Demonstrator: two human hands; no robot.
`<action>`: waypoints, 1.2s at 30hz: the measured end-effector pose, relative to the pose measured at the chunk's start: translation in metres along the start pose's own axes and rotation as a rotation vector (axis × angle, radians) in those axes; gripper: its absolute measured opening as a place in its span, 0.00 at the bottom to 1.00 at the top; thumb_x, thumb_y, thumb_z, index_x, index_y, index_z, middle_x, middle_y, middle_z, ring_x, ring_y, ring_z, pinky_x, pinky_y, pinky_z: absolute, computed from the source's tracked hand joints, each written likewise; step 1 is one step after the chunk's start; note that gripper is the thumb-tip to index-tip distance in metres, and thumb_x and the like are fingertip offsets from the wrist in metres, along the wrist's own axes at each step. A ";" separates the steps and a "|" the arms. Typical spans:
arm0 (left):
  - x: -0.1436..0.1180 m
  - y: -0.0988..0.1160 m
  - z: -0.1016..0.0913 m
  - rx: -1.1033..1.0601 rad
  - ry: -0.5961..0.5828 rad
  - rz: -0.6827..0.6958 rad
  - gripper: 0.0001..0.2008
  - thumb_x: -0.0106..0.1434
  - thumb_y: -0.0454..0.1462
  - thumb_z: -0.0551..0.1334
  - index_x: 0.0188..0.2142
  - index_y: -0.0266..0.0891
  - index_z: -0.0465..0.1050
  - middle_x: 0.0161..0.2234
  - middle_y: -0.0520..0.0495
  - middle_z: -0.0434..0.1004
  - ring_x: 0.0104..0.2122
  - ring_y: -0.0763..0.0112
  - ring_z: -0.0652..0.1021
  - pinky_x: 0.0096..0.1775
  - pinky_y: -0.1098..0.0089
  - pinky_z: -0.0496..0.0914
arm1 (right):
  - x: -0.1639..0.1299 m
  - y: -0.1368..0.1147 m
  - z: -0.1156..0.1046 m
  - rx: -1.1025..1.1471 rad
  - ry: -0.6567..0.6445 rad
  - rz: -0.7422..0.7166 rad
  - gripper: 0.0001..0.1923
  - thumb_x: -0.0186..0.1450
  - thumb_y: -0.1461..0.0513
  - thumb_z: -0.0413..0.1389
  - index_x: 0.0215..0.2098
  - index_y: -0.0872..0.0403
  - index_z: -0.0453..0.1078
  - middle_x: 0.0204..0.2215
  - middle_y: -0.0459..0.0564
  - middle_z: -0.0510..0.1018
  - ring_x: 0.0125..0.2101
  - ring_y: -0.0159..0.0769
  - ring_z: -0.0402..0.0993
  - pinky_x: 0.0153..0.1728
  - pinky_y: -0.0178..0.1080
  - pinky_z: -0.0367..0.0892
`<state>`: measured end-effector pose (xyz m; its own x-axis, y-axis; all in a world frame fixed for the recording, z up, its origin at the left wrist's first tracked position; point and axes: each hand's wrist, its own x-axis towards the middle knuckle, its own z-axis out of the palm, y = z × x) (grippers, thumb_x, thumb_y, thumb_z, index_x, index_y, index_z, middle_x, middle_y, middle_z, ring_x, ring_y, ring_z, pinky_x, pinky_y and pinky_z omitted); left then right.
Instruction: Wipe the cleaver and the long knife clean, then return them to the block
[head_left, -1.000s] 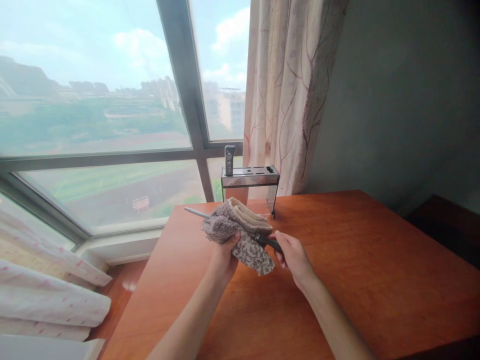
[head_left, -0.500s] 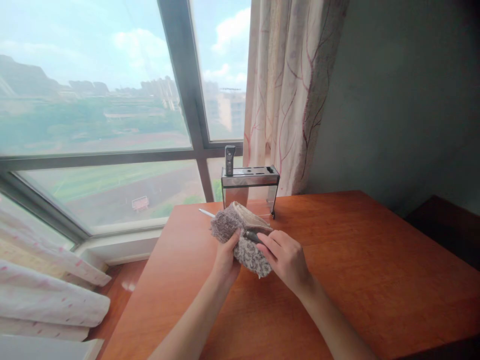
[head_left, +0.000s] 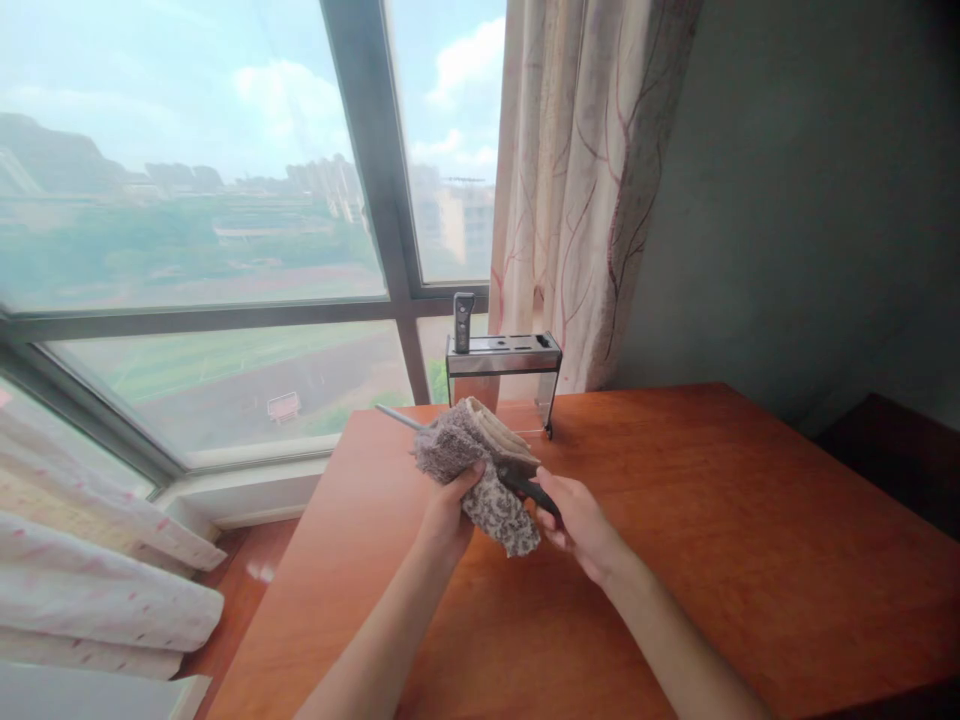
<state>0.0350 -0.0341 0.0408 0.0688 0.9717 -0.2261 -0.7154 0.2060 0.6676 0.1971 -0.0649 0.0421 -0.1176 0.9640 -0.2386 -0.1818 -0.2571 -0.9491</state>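
Note:
My left hand point(head_left: 450, 512) is closed around a bunched grey, fluffy cloth point(head_left: 454, 445), thumb on top. The cloth has a speckled grey-and-white flap point(head_left: 504, 515) hanging below and a beige folded part point(head_left: 499, 435) behind. A knife point(head_left: 534, 492) runs through the cloth, its black handle pointing down and right. Its narrow blade end sticks out of the cloth at the upper left; the middle of the blade is hidden. My right hand point(head_left: 581, 525) is closed on the end of the handle. Both hands are above the table.
Behind the cloth stands a clear-sided knife block point(head_left: 504, 355) with a slotted metal top; one dark knife handle point(head_left: 463, 322) rises from it. The brown wooden table point(head_left: 712, 520) borders a window and a patterned curtain point(head_left: 577, 200).
My right hand has slid down toward the end of the handle, showing more of it. More blade shows at the upper left, and the cloth has shifted slightly left.

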 end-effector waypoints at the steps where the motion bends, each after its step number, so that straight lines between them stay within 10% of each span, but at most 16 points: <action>1: 0.000 0.003 0.000 -0.001 -0.018 0.000 0.17 0.48 0.32 0.70 0.39 0.34 0.75 0.36 0.42 0.81 0.38 0.57 0.80 0.44 0.61 0.74 | 0.000 0.001 -0.002 0.104 -0.063 0.090 0.22 0.61 0.44 0.52 0.34 0.54 0.67 0.12 0.36 0.59 0.10 0.21 0.46 0.11 0.27 0.42; 6: 0.002 0.021 0.000 -0.085 0.065 0.085 0.17 0.48 0.32 0.69 0.40 0.36 0.75 0.32 0.46 0.81 0.34 0.61 0.80 0.44 0.61 0.73 | -0.005 0.004 -0.018 0.198 -0.214 0.180 0.22 0.61 0.44 0.53 0.35 0.55 0.66 0.12 0.33 0.53 0.11 0.20 0.40 0.12 0.26 0.36; 15: 0.020 0.060 -0.015 -0.316 0.246 0.298 0.13 0.59 0.36 0.63 0.44 0.38 0.74 0.36 0.46 0.81 0.40 0.62 0.79 0.49 0.59 0.70 | -0.015 0.026 -0.026 -0.309 -0.059 -0.095 0.23 0.64 0.45 0.49 0.33 0.56 0.71 0.15 0.39 0.55 0.16 0.25 0.49 0.15 0.29 0.43; 25: 0.012 0.021 0.003 -0.323 0.245 0.105 0.08 0.61 0.36 0.60 0.37 0.34 0.75 0.32 0.46 0.81 0.33 0.65 0.80 0.46 0.64 0.73 | -0.012 0.026 0.007 -0.680 -0.002 -0.458 0.19 0.68 0.55 0.44 0.30 0.55 0.73 0.22 0.44 0.68 0.25 0.32 0.64 0.27 0.34 0.54; 36: 0.015 0.043 -0.003 -0.322 0.254 0.173 0.08 0.61 0.34 0.59 0.39 0.35 0.75 0.32 0.46 0.81 0.32 0.65 0.80 0.47 0.60 0.72 | -0.005 0.008 -0.022 -0.455 -0.114 -0.284 0.21 0.66 0.50 0.48 0.29 0.55 0.73 0.16 0.41 0.60 0.18 0.27 0.54 0.18 0.31 0.49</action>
<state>0.0029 -0.0111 0.0641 -0.2153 0.9209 -0.3250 -0.8843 -0.0427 0.4649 0.2178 -0.0703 0.0316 -0.2351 0.9712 0.0399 0.2157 0.0921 -0.9721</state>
